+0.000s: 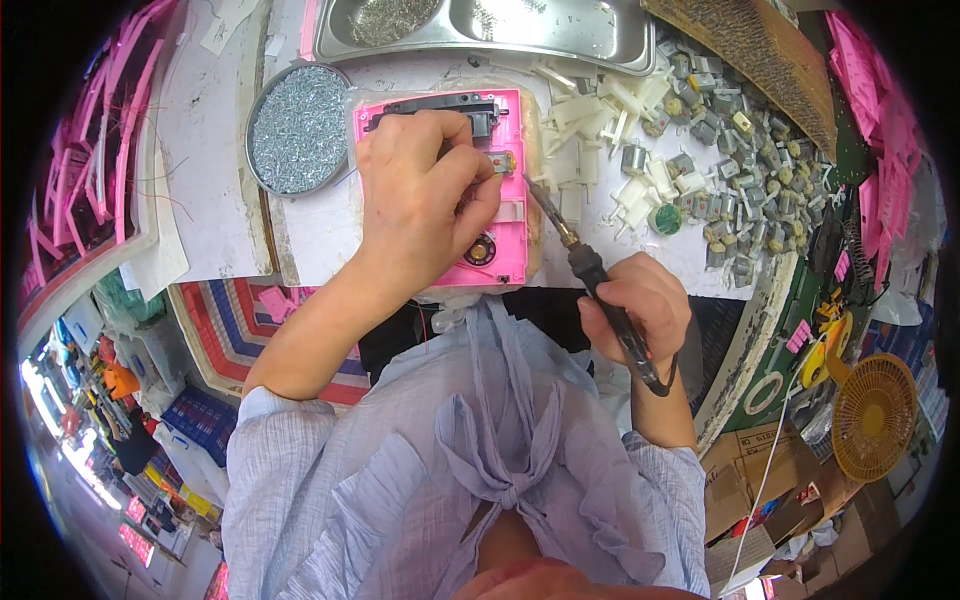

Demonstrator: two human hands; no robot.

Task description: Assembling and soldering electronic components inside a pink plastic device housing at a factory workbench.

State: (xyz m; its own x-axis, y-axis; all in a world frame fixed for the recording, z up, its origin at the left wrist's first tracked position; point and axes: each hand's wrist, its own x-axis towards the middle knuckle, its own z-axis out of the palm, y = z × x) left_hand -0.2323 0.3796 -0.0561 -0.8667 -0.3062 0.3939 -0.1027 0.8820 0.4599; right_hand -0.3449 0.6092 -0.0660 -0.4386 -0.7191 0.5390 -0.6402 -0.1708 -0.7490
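Soldering, it seems: right hand [645, 305] wrapped round the soldering iron [588, 268], tip at the pink case's [514, 246] right edge; left hand [415, 195] curled over it, hold unclear; next needs steady contact.

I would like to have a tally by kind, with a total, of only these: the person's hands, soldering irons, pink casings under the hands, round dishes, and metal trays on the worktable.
Hands: 2 (left hand, right hand)
Soldering iron: 1
Pink casing: 1
Round dish: 1
Metal tray: 1
Total: 6
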